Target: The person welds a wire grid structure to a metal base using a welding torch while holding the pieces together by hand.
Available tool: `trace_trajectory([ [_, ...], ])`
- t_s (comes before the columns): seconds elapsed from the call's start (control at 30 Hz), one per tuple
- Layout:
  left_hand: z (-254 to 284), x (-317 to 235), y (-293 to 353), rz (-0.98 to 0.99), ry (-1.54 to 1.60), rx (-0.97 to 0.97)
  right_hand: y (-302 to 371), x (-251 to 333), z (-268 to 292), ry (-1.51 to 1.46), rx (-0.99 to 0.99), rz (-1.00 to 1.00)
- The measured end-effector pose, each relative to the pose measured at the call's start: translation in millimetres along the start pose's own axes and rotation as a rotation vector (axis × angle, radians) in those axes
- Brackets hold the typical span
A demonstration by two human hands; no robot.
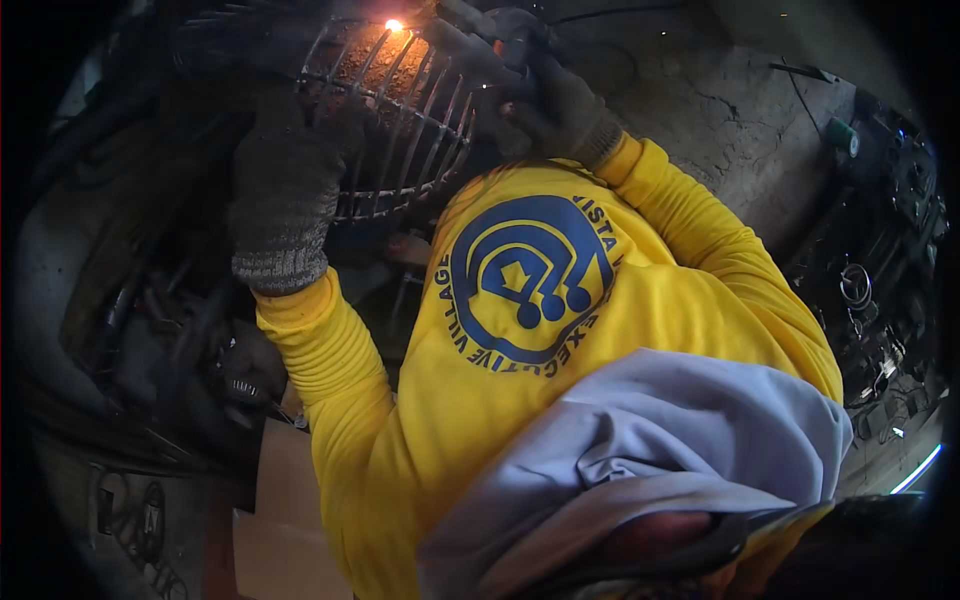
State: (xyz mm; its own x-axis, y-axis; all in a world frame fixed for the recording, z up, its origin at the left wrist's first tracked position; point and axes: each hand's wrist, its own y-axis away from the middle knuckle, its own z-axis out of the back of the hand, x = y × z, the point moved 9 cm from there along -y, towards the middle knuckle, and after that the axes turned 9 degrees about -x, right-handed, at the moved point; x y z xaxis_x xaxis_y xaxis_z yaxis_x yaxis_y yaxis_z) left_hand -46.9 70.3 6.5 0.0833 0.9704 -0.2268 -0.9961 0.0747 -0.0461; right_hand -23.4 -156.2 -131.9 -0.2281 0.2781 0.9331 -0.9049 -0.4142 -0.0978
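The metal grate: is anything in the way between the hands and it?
Nothing visible. The gloved left hand rests right on the grate. The gloved right hand holds a dark tool beside the grate's top edge, near the glowing spark.

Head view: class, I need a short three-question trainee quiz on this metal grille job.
1. True or false: the left hand is bare.
2. The glowing spark sits at the grille's: A) top edge B) bottom edge.
3. What colour are the sleeves?

Key: 1 false, it wears a knitted glove and rests on the grille. 2 A, close to the gloved right hand and its tool. 3 yellow.
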Motion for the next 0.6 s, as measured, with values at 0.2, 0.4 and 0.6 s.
trace_trajectory([
  [0.2,12,-1,-5,0.165,0.053,-0.077,-1,8,0,0.093,0.052,-0.044],
  [0.4,0,14,1,0.391,0.027,0.144,2,3,-6,0.089,0.06,-0.02],
  [0.6,1,12,0,0.284,0.066,0.045,-6,5,-6,0.03,-0.007,0.06],
])
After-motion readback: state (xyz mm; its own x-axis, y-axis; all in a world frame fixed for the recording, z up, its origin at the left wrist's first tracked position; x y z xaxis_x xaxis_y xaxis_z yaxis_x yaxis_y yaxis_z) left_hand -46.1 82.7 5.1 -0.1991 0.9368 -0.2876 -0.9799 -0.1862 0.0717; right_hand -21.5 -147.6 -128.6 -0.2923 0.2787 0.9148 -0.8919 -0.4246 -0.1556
